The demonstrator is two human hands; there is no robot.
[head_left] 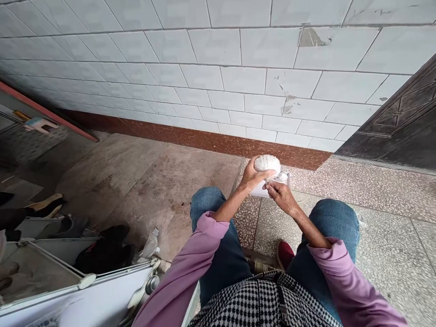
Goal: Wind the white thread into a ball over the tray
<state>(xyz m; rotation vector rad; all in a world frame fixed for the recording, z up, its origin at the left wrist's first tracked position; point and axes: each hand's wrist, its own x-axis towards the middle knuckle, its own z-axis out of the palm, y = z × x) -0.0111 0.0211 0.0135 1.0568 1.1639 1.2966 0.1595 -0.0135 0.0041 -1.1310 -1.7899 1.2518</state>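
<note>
My left hand (254,176) is wrapped round the side of a white ball (267,164), its thumb lying across the near face. The ball has a ridged surface, like wound thread or gathered plastic; which one I cannot tell. Just below it, my right hand (279,196) is closed in a pinch close to the ball's underside. Whatever lies between those fingertips is too small to make out. Under both hands a shallow white tray or box (260,191) rests on the floor, with something whitish and shiny (282,178) in it, partly hidden by the ball.
A white tiled wall (211,77) with a brown base strip runs across the front. At right is a dark door (398,118). A rack holding shoes (47,205) stands at lower left, near a small stool (41,125). My knees flank the tray.
</note>
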